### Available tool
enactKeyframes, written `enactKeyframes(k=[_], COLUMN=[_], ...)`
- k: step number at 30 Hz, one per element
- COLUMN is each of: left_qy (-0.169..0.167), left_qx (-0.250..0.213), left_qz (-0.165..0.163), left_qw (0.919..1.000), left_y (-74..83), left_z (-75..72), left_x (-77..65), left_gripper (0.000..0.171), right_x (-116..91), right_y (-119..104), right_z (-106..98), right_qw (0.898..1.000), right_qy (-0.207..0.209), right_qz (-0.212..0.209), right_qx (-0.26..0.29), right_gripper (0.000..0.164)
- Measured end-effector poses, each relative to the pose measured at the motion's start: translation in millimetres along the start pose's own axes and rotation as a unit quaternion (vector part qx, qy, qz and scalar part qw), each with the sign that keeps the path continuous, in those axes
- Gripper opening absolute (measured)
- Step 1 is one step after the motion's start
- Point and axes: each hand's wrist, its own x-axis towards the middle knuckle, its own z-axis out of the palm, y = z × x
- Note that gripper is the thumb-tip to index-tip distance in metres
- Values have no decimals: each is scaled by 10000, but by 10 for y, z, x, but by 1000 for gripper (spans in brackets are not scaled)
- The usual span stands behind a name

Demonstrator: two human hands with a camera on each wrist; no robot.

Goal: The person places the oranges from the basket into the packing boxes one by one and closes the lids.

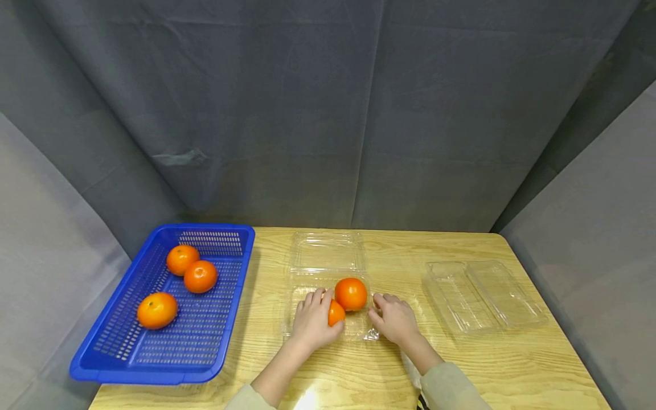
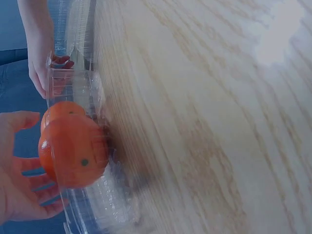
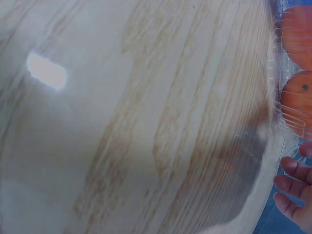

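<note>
A clear plastic clamshell box [image 1: 307,279] lies on the table with its lid folded back. Two round orange fruits, probably persimmons or mandarins, sit inside it. One fruit [image 1: 351,294] shows fully; the nearer fruit [image 1: 336,313] is partly covered by my left hand [image 1: 314,323]. That hand lies beside the nearer fruit with its fingers spread. In the left wrist view its thumb stands apart from the fruit [image 2: 78,151]. At the box's right edge is my right hand [image 1: 394,320], fingers loosely bent, holding nothing visible. Contact with the rim is unclear.
A blue perforated basket [image 1: 225,341] stands at the left with three more fruits, including one orange fruit [image 1: 156,310]. Another opened clear box [image 1: 461,302] lies on the right of the wooden table [image 1: 553,364]. Grey curtains [image 1: 307,114] enclose the back and sides.
</note>
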Motion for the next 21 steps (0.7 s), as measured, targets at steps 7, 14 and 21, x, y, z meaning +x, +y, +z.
enactKeyframes(k=[7, 14, 21], left_qy=[755, 1587, 2060], left_qx=[193, 230, 242], left_qz=[387, 637, 552], left_qw=[9962, 9850, 9767], left_y=[-52, -142, -239], left_z=[-138, -281, -483], left_x=[-5, -52, -108], left_gripper=[54, 43, 41], right_x=[4, 4, -1], right_y=[-5, -10, -8], right_z=[-14, -26, -16], right_qw=[10000, 10000, 9999], right_qy=[-46, -69, -86], right_qz=[22, 52, 77], right_qx=[4, 13, -7], right_gripper=[12, 12, 14])
